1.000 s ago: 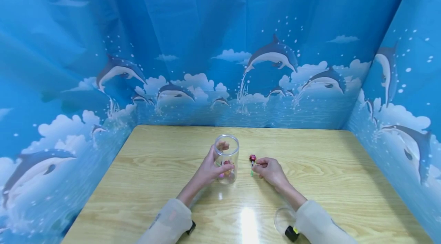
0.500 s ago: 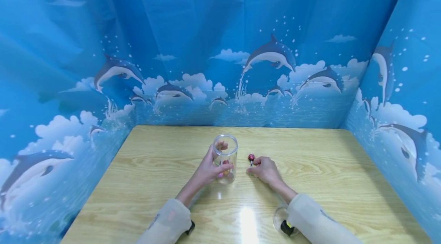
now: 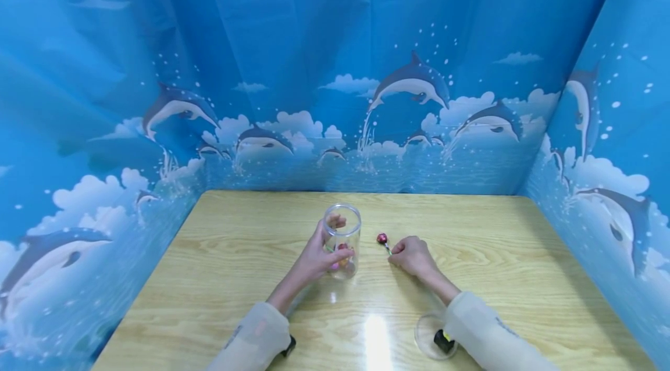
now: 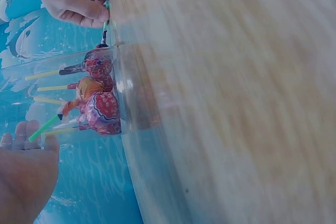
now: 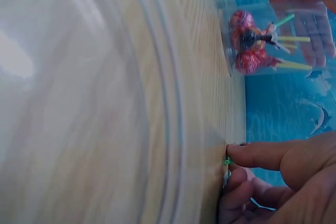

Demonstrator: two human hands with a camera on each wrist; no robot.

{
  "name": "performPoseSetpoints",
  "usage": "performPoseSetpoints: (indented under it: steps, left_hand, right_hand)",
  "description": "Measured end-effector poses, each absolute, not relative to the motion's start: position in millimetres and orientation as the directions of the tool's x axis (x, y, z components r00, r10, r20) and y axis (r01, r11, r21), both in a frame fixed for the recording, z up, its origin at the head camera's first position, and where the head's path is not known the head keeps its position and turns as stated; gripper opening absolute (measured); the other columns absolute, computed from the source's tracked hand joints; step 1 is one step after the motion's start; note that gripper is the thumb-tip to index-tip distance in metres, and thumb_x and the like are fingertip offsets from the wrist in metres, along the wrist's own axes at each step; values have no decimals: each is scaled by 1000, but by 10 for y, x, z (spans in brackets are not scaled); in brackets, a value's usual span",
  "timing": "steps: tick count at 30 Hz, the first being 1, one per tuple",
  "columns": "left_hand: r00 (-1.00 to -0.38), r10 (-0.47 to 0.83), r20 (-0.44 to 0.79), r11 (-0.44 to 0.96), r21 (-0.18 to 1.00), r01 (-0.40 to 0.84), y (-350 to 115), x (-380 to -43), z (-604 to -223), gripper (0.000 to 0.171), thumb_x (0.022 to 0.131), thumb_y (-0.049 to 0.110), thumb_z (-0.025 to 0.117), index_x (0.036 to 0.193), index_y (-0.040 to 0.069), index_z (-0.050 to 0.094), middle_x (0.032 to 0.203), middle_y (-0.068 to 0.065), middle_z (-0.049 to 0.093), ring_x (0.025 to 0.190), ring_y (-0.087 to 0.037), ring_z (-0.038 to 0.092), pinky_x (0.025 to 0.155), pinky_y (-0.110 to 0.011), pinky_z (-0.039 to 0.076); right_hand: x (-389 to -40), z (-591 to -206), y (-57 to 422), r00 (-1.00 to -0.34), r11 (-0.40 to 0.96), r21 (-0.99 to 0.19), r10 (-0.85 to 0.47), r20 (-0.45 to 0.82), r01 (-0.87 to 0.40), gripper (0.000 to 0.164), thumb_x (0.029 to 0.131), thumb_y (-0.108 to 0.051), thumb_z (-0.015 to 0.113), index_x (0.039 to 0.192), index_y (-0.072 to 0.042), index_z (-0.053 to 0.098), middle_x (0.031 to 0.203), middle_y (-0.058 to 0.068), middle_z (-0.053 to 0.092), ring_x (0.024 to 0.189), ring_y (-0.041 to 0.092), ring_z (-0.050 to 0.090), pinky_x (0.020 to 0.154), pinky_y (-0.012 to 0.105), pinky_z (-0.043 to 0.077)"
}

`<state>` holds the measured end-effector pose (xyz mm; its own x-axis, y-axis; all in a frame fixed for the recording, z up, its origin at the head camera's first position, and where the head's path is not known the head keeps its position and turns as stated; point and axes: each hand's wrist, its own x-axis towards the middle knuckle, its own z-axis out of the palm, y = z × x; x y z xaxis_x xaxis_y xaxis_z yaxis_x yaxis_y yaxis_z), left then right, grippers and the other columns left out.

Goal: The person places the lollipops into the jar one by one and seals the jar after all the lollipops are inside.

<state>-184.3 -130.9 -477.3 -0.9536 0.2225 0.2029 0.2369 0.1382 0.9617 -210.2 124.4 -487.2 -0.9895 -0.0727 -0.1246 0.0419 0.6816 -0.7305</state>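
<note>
My left hand (image 3: 314, 259) grips a clear plastic jar (image 3: 353, 240) that stands upright and lidless on the table, thumb across its front and fingers round the far side. Inside, several wrapped lollipops (image 4: 102, 111) lie heads down against the jar's bottom, their yellow and green sticks pointing toward the mouth. To the right of the jar, one red-wrapped lollipop (image 3: 382, 238) rests on the wood with its head pointing away from me. The right hand (image 3: 414, 257) pinches the end of its green stick (image 5: 228, 161) between thumb and fingers.
A round clear lid (image 3: 425, 341) lies on the table under my right forearm and fills much of the right wrist view. The wooden table (image 3: 235, 284) is walled at the back and sides by a blue dolphin-print curtain (image 3: 293, 68).
My right hand first moved left onto the lollipop's stick, then back right. The stick swung from straight to slanting, its near end to the right. The left hand and jar stayed put.
</note>
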Motion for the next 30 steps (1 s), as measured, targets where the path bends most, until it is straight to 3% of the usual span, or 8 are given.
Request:
performPoseSetpoints:
  steps: [4, 9, 13, 19, 22, 30]
  left_hand:
    - [-954, 223, 201, 134, 963, 234, -1309, -1838, -4769, 83, 83, 10, 86, 152, 11, 40, 151, -12, 52, 142, -37, 44, 119, -68, 24]
    - [-954, 226, 196, 129, 965, 228, -1311, -1839, -4783, 84, 83, 11, 86, 153, 11, 40, 152, -11, 51, 143, -37, 43, 120, -67, 24]
    - [-953, 229, 197, 131, 964, 231, -1313, -1843, -4792, 84, 83, 11, 86, 153, 11, 39, 152, -12, 51, 144, -37, 42, 120, -66, 23]
    - [-949, 239, 204, 128, 963, 239, -1310, -1843, -4789, 85, 84, 9, 85, 154, 5, 36, 152, -14, 50, 144, -39, 42, 120, -66, 24]
    - [-949, 239, 207, 127, 962, 241, -1309, -1837, -4784, 85, 84, 9, 85, 154, 4, 36, 152, -15, 50, 144, -40, 41, 120, -66, 23]
    - [-950, 230, 212, 136, 959, 247, -1311, -1846, -4786, 83, 84, 9, 85, 153, 7, 38, 151, -15, 50, 143, -39, 42, 119, -67, 24]
  right_hand:
    - [-2119, -4884, 1322, -991, 688, -725, -73, -113, 33, 12, 79, 0, 70, 68, -5, 70, 58, 0, 59, 52, 12, 47, 52, 24, 40]
    - [-2138, -4909, 1410, -990, 618, -783, -56, -133, 70, 10, 81, 0, 66, 76, -3, 73, 62, 3, 62, 53, 12, 49, 49, 23, 39]
    - [-2144, -4926, 1496, -981, 440, -890, -86, -174, 119, 8, 89, 1, 66, 91, 6, 73, 71, 9, 67, 59, 13, 56, 51, 22, 47]
    - [-2139, -4940, 1630, -946, 77, -972, -226, -232, 221, 21, 100, 3, 58, 113, 19, 62, 87, 13, 66, 71, 11, 60, 61, 19, 55]
    - [-2126, -4903, 1674, -929, -25, -967, -285, -235, 252, 19, 102, 0, 58, 112, 17, 62, 92, 13, 66, 74, 11, 61, 65, 19, 56]
    - [-2111, -4610, 1748, -912, -125, -958, -359, -199, 259, 18, 104, -9, 62, 112, 6, 65, 94, 7, 69, 79, 10, 63, 71, 19, 57]
